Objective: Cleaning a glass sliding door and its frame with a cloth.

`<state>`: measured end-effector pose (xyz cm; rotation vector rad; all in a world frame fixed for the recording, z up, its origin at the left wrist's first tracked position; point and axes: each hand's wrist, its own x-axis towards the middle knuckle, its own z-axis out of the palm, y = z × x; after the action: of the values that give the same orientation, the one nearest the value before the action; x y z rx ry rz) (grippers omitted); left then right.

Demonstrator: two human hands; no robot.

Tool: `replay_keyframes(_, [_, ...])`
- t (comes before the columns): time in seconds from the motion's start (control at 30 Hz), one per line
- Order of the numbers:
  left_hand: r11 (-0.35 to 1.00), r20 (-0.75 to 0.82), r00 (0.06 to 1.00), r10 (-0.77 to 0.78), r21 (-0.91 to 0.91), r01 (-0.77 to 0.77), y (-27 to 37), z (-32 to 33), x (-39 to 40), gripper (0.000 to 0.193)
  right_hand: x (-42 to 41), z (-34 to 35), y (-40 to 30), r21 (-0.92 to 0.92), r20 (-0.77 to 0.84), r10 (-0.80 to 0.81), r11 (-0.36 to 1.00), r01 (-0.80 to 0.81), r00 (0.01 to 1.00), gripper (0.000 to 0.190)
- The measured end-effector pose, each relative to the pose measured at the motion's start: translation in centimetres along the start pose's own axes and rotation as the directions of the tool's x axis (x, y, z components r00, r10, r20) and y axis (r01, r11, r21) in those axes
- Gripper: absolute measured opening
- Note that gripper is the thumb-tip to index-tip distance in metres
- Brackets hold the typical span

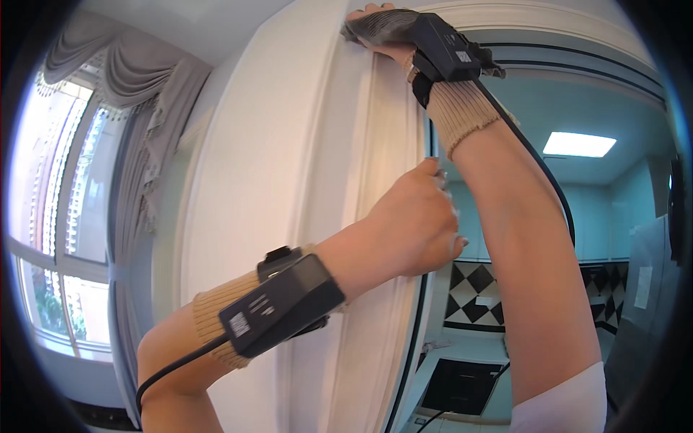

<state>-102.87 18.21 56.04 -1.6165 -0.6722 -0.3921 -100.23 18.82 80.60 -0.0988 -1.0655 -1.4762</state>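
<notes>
High up at the door frame's top corner, my right hand (385,40) presses a dark grey cloth (381,26) against the white surface. Part of the cloth covers the back of the hand, and a loose end hangs behind the wrist. Lower down, my left hand (419,219) is curled at the inner edge of the white door frame (373,189), thumb uppermost. Its fingertips are partly hidden on the doorway side. Both wrists carry ribbed beige cuffs with black strapped-on devices and cables.
Beyond the doorway are a kitchen counter (471,349), a checkered tile backsplash (479,277), pale wall cabinets (587,222) and a grey refrigerator (639,303). A lit ceiling panel (579,144) shines above. Grey curtains (130,162) hang beside a window (59,216) at the left.
</notes>
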Motion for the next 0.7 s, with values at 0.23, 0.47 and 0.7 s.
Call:
replay_keyframes(0.23, [0.997, 0.084, 0.996, -0.022, 0.069, 0.016, 0.6, -0.7, -0.2, 0.034, -0.6, -4.3, 10.3, -0.149, -0.007, 0.011, 0.989, -0.012, 1.0, 0.027])
replay_keyframes(0.47, [0.985, 0.043, 0.991, -0.13, 0.116, 0.124, 1.0, -1.1, -0.6, 0.027, -3.5, -16.7, 25.0, -0.178, 0.087, 0.184, 0.97, -0.167, 0.979, 0.024])
replay_keyframes(0.7, [0.963, -0.073, 0.982, -0.174, 0.197, 0.185, 2.2, -1.6, -1.3, 0.023, -7.2, -29.3, 47.1, -0.577, 0.097, 0.339, 0.785, -0.225, 0.936, 0.043])
